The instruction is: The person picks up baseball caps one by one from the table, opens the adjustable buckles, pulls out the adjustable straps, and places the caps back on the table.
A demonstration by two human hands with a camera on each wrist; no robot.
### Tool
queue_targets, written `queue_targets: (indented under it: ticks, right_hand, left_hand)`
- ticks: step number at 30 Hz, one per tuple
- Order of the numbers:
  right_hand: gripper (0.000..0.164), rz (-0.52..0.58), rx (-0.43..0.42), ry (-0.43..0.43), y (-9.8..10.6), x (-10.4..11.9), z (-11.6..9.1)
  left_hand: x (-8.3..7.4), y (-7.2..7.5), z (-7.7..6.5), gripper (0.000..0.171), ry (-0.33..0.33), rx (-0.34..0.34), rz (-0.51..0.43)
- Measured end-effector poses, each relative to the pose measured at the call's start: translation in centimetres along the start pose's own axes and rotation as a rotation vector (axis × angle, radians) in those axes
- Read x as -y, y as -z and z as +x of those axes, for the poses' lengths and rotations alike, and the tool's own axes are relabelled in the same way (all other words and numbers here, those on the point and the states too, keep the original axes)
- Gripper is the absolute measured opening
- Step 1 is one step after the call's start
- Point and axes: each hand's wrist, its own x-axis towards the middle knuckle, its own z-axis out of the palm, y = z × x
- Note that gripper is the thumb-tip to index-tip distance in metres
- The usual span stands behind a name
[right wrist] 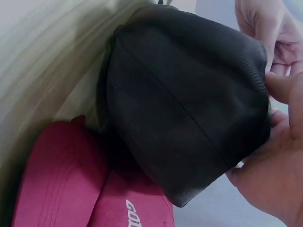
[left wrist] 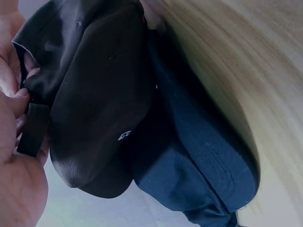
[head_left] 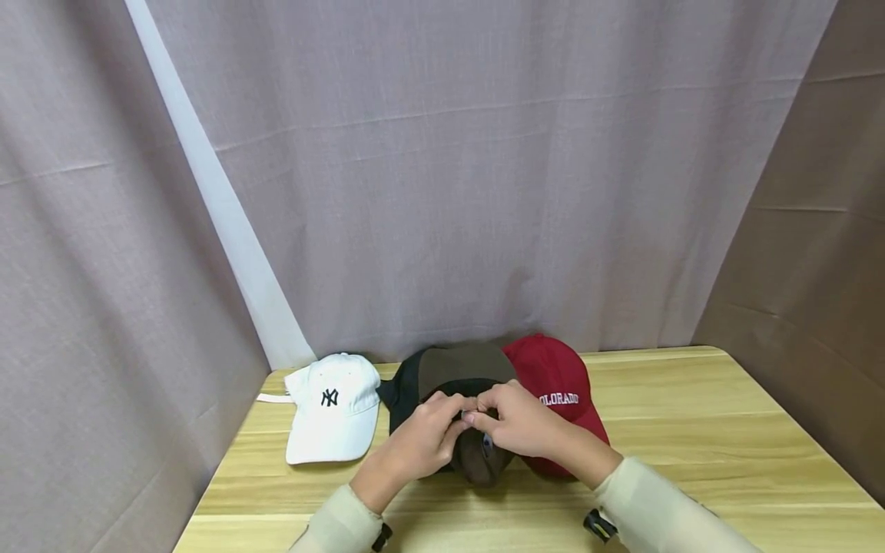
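Note:
A dark brown cap (head_left: 477,468) is held between both hands, its brim (head_left: 465,367) pointing toward the curtain. My left hand (head_left: 427,436) pinches the cap's back strap (left wrist: 34,130), whose loose end hangs beside the palm. My right hand (head_left: 525,421) meets it at the strap, thumb and fingers pinching the cap's back edge. In the right wrist view the crown (right wrist: 180,104) looks rounded and fills the middle. A dark navy cap (left wrist: 189,146) lies to the left of the brown one, partly behind it. Fingers hide most of the strap joint.
On the wooden table (head_left: 691,430), a white cap (head_left: 339,415) with a black emblem lies at the left. The red COLORADO cap (head_left: 553,369) sits right of the brown cap, partly covered by the right hand. Grey curtains (head_left: 442,192) enclose the table's back and sides.

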Motion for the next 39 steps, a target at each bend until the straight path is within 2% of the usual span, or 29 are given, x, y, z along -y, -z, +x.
queue_targets:
  ticks: [5,10,15,22,39]
  right_hand:
    - [0.044,0.002,0.014,-0.056,0.1,0.2,0.0]
    - [0.043,0.095,0.039,-0.076,0.1,0.0,0.1]
    - [0.042,0.189,0.072,-0.034,0.2,-0.7,0.2]
    - [0.039,0.252,0.066,0.03,0.2,-1.2,0.3]
    - [0.032,0.406,0.136,0.164,0.0,-1.8,0.4]
  left_hand:
    - [-0.1,-0.1,0.0,0.019,0.025,0.005,0.004]
    - [0.0,-0.1,-0.1,0.018,0.046,0.006,-0.005]
    - [0.0,-0.2,-0.2,0.015,0.033,0.001,-0.021]
    - [-0.2,0.0,-0.3,0.017,0.077,0.01,-0.083]
    - [0.7,0.3,-0.8,0.02,0.017,-0.027,-0.171]
